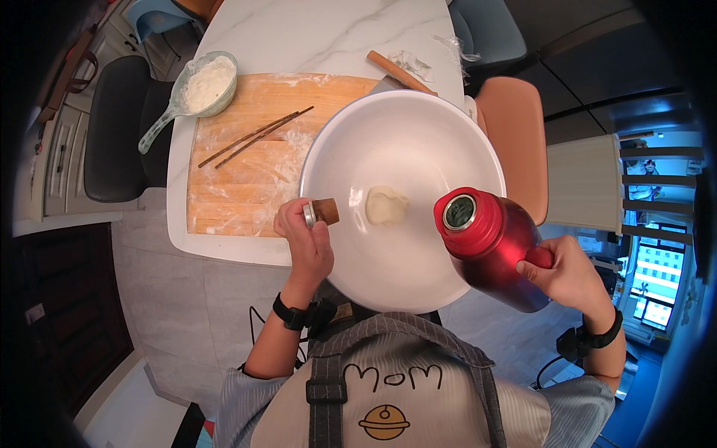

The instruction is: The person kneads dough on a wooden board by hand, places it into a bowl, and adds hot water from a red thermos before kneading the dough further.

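My left hand (307,235) grips a cork stopper (326,211) with a metal cap, at the left rim of a big white basin (392,129). A small lump of dough (387,206) lies on the bottom of the basin. On the right, my right hand (563,271) holds a red thermos flask (493,241) by its handle. The flask is tilted, its uncorked mouth facing up over the basin's right side. Left of the basin, brown chopsticks (252,137) rest on a floured wooden board (246,207).
A handled bowl of flour (208,84) stands at the board's far left corner. Behind the basin lie a rolling pin (397,71), part of a metal blade and crumpled plastic (411,63). Chairs in black (120,129) and pink (512,140) flank the marble-patterned table (336,33).
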Demonstrator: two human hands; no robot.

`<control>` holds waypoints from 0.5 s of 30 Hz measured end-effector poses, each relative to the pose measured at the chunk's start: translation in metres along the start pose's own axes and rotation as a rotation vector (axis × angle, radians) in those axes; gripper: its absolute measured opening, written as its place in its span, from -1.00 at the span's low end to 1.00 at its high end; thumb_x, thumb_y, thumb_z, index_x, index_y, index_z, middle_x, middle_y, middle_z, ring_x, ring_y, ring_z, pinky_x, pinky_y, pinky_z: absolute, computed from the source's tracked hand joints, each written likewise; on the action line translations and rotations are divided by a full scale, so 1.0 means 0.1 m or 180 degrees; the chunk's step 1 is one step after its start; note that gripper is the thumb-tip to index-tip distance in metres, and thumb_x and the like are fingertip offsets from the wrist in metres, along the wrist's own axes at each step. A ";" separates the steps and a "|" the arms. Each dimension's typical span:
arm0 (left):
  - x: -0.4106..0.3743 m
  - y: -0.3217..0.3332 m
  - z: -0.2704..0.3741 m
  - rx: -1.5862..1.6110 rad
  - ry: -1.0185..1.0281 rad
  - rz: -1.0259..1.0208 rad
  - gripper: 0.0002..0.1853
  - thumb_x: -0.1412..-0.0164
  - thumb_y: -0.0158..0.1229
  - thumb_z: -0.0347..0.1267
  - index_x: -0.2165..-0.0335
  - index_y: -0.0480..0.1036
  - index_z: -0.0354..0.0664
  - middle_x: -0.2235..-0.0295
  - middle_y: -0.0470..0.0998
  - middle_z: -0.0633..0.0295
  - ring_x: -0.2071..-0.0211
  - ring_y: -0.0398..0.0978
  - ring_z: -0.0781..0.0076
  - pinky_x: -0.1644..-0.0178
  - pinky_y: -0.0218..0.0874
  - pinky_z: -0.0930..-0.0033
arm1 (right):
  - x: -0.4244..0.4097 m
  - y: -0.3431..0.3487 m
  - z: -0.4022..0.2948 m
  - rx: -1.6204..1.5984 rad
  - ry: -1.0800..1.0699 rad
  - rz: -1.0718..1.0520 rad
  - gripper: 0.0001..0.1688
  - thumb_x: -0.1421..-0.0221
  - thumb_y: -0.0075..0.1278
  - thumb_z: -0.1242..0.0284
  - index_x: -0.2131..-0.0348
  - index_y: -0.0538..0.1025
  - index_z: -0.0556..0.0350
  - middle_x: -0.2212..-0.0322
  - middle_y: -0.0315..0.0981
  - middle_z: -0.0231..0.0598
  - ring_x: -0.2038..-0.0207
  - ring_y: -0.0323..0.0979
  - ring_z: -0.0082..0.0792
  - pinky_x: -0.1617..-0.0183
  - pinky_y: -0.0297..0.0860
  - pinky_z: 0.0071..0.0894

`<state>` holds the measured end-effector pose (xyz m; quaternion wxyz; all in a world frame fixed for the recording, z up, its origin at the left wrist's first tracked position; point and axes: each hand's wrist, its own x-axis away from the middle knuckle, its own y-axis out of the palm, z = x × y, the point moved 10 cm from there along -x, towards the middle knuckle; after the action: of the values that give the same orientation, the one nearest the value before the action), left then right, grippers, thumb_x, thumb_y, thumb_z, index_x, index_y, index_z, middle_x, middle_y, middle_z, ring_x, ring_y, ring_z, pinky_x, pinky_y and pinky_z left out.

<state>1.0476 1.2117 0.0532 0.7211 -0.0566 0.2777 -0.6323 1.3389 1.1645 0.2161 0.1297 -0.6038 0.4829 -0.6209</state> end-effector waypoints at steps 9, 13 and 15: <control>0.00 0.01 -0.01 0.0006 -0.0020 -0.0001 -0.62 -0.12 -0.21 -0.23 0.18 0.15 -0.31 0.25 0.21 0.07 0.17 0.10 0.21 0.01 -0.26 0.22 | -0.04 0.02 -0.01 0.0094 -0.0051 -0.0038 -0.68 0.16 0.08 0.39 0.68 0.45 0.37 0.84 0.26 -0.09 0.77 0.26 -0.36 0.64 0.18 -0.44; 0.00 0.00 0.01 -0.0033 -0.0012 -0.0011 -0.62 -0.13 -0.22 -0.23 0.18 0.15 -0.31 0.25 0.21 0.07 0.17 0.11 0.20 0.00 -0.26 0.22 | -0.05 0.02 0.00 0.0096 -0.0047 -0.0032 -0.69 0.16 0.08 0.39 0.67 0.46 0.37 0.84 0.26 -0.08 0.76 0.27 -0.35 0.63 0.19 -0.43; 0.00 0.00 0.00 -0.0060 -0.0018 -0.0007 -0.62 -0.13 -0.22 -0.22 0.18 0.15 -0.31 0.25 0.21 0.07 0.17 0.11 0.20 0.00 -0.26 0.21 | -0.04 0.02 -0.01 0.0083 -0.0028 -0.0029 -0.69 0.16 0.08 0.39 0.67 0.46 0.37 0.84 0.26 -0.08 0.76 0.27 -0.34 0.63 0.19 -0.43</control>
<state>1.0479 1.2119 0.0532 0.7205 -0.0654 0.2815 -0.6303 1.3384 1.1674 0.2122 0.1369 -0.6069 0.4714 -0.6251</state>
